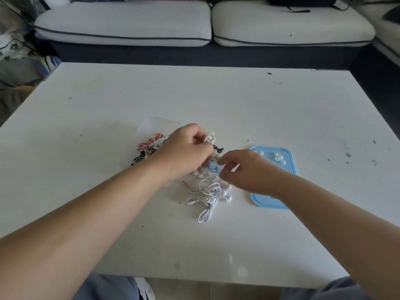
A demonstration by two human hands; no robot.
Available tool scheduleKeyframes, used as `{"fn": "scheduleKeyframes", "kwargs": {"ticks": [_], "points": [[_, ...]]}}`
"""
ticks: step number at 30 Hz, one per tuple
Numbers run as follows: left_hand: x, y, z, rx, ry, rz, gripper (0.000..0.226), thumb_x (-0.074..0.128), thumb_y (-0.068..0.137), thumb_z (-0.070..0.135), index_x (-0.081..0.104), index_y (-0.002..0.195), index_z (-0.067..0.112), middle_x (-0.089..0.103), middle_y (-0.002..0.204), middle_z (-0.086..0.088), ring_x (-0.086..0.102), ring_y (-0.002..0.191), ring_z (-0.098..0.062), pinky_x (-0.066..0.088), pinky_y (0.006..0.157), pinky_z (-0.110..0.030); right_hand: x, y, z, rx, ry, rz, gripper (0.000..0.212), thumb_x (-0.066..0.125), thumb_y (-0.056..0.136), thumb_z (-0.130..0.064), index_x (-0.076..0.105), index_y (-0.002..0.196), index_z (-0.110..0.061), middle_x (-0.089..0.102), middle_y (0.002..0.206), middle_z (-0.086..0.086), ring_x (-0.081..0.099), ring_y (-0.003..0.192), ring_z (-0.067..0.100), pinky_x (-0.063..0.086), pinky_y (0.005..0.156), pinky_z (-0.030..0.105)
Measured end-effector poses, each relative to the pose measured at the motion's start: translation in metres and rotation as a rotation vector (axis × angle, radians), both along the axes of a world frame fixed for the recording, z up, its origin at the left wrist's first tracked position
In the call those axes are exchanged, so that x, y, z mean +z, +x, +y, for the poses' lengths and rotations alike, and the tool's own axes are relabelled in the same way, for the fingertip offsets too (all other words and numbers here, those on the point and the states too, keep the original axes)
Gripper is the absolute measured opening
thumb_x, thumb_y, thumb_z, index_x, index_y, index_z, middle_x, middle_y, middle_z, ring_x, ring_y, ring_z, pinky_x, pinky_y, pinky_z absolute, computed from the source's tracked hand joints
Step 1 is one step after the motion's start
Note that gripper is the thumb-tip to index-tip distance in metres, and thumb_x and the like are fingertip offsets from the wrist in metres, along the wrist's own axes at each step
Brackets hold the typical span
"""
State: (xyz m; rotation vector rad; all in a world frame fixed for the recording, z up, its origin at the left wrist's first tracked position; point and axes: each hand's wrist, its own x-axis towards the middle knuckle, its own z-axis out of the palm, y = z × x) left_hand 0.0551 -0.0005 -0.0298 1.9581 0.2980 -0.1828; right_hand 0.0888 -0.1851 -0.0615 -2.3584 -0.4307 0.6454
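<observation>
Left hand (184, 152) pinched a white earbud (210, 137) over the earphone pile (205, 191), middle of the desk (194, 94). Right hand (244, 172) curled just beside; grip unclear. Blue tray (268, 203) lay toward the right edge.

Lt-blue lid (291, 167); red/white-striped cord (151, 141).

Bare forearms (86, 213); grey trousers (108, 287); a white shoe (145, 289).

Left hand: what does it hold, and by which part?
The left hand pinches a white earphone near its bud end; the exact spot is hidden.
</observation>
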Motion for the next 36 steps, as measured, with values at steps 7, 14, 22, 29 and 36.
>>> {"fn": "scheduleKeyframes", "kwargs": {"ticks": [7, 14, 22, 29, 36], "points": [[0.023, -0.002, 0.002, 0.122, -0.605, 0.083, 0.029, 0.058, 0.097, -0.005, 0.061, 0.123, 0.008, 0.074, 0.089, -0.016, 0.074, 0.073, -0.028, 0.059, 0.061, -0.033, 0.022, -0.001, 0.001, -0.060, 0.628, 0.446, 0.051, 0.067, 0.078, 0.001, 0.067, 0.127, -0.015, 0.071, 0.123, 0.012, 0.068, 0.110, 0.034, 0.052, 0.103, 0.049], [0.022, -0.004, -0.002, 0.149, -0.736, -0.012, 0.041, 0.066, 0.094, -0.009, 0.055, 0.131, 0.006, 0.068, 0.091, -0.009, 0.077, 0.101, -0.031, 0.064, 0.081, -0.032, 0.027, -0.006, -0.001, -0.050, 0.854, 0.747, 0.037, 0.063, 0.095, -0.004, 0.059, 0.130, 0.008, 0.068, 0.121, 0.027, 0.071, 0.107, 0.035, 0.059, 0.091, 0.039], [0.012, -0.002, -0.003, 0.092, -0.420, -0.046, 0.034, 0.079, 0.085, -0.002, 0.068, 0.116, 0.008, 0.071, 0.090, -0.006, 0.071, 0.083, -0.020, 0.062, 0.083, -0.033, 0.027, -0.001, -0.016, -0.233, 0.846, 0.621, 0.029, 0.063, 0.094, -0.013, 0.066, 0.114, 0.008, 0.073, 0.106, 0.025, 0.074, 0.089, 0.030, 0.062, 0.081, 0.036], [0.007, -0.005, -0.014, -0.068, -0.191, -0.039, 0.014, 0.082, 0.087, 0.018, 0.080, 0.100, 0.025, 0.078, 0.091, -0.003, 0.077, 0.084, -0.026, 0.064, 0.084, -0.044, 0.028, -0.004, -0.027, -0.176, 0.715, 0.504, 0.022, 0.063, 0.099, -0.009, 0.071, 0.111, 0.008, 0.075, 0.098, 0.023, 0.072, 0.082, 0.028, 0.061, 0.078, 0.034], [0.012, -0.008, -0.028, -0.161, -0.161, -0.052, 0.018, 0.082, 0.087, 0.018, 0.079, 0.105, 0.020, 0.079, 0.087, -0.004, 0.074, 0.071, -0.012, 0.057, 0.068, -0.019, 0.031, -0.008, -0.036, -0.246, 0.643, 0.415, 0.018, 0.073, 0.092, -0.009, 0.074, 0.105, 0.002, 0.076, 0.091, 0.021, 0.072, 0.077, 0.029, 0.061, 0.076, 0.035]]}}
